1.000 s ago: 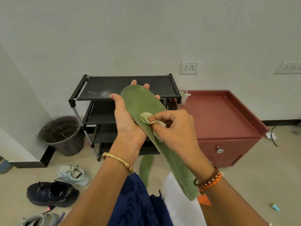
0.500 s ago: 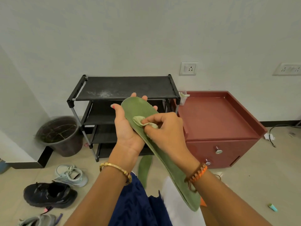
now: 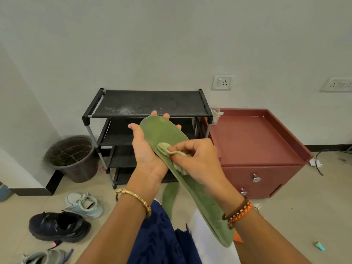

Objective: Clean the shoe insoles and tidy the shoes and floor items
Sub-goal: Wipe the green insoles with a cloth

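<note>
— Between the two hands, where does the insole [image 3: 172,147] lie?

— Slantwise. Its long axis runs from the toe end, up and away by the shoe rack [image 3: 148,103], down to the heel end, low and to the right near the right wrist. The left hand [image 3: 146,149] cradles the toe half from below, fingers curled up round the far edge. The right hand [image 3: 196,161] sits on top at the middle, fingers bunched round a small pale cloth [image 3: 167,148] that it presses on the green face.

— So which hand is nearer the part not yet under the cloth?

— The right, I'd judge; the heel half lies under its wrist, so wiping along that axis would reach it while the left only steadies.

— And the count?

— Two insoles: the held one and a second insole [image 3: 170,195] on the floor below, partly hidden. Three shoes on the floor at left: a pale sneaker [image 3: 83,203], a dark shoe [image 3: 59,226] and a grey shoe [image 3: 43,258] cut by the frame edge. One cloth, one rack, one red cabinet [image 3: 253,141], one bin [image 3: 72,157].

— Anything else down there?

— A small teal item [image 3: 319,246] at lower right; I cannot tell what.
</note>
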